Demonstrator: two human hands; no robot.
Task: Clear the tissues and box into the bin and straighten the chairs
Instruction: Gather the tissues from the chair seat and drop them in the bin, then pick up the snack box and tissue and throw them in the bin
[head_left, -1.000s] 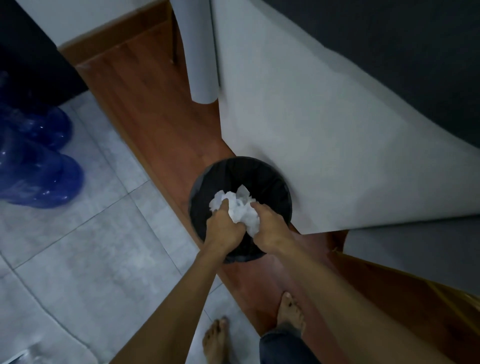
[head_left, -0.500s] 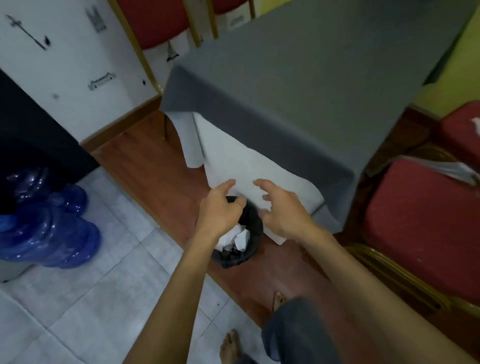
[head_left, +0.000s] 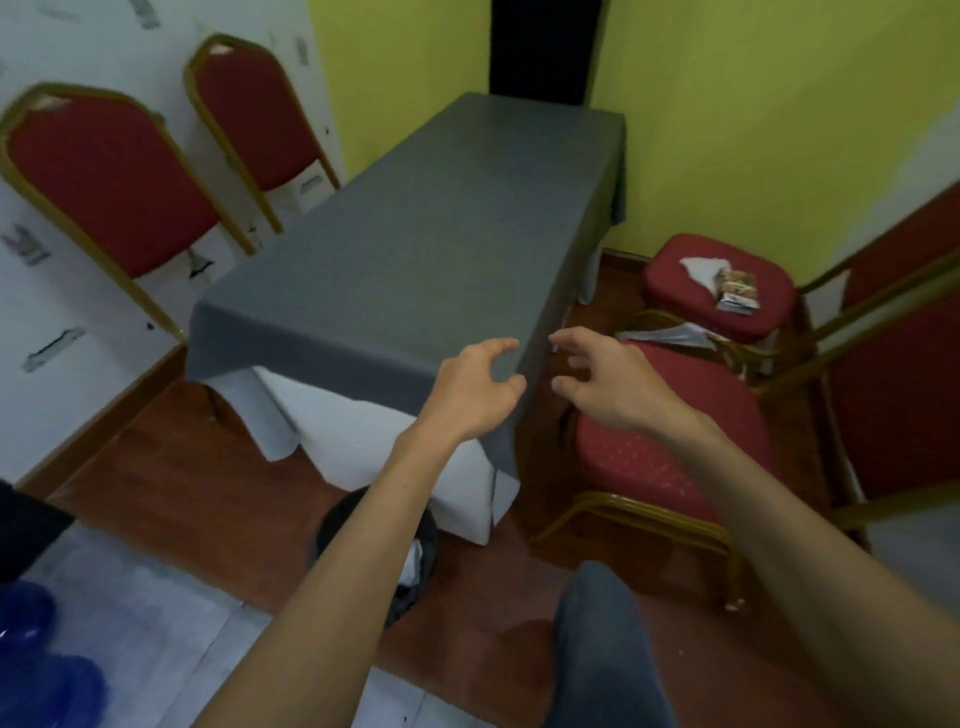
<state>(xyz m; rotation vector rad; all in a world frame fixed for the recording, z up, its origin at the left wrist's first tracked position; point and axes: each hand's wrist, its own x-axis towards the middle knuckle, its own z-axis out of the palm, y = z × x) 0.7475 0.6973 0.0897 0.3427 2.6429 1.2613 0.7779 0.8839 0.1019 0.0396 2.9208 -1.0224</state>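
My left hand (head_left: 475, 387) and my right hand (head_left: 605, 382) hover empty, fingers loosely curled, at the near right corner of the grey-clothed table (head_left: 415, 244). The black bin (head_left: 337, 525) stands on the floor below, half hidden by my left forearm, with white tissues (head_left: 413, 561) inside it. On the far red chair seat (head_left: 675, 291) at the right lie a white tissue (head_left: 701, 267) and a small box (head_left: 737, 293). A nearer red chair (head_left: 670, 447) stands askew beside the table under my right hand, with a white tissue (head_left: 667, 335) at its far edge.
Two red chairs (head_left: 114, 176) with gold frames stand against the white wall at the left. A red chair back (head_left: 904, 364) leans in at the far right. Blue water bottles (head_left: 47, 670) sit at the bottom left. My leg (head_left: 608, 649) is in the foreground.
Both hands let go of the tissues in the bin and rose to table height. My view lifted from the bin to the table and chairs.
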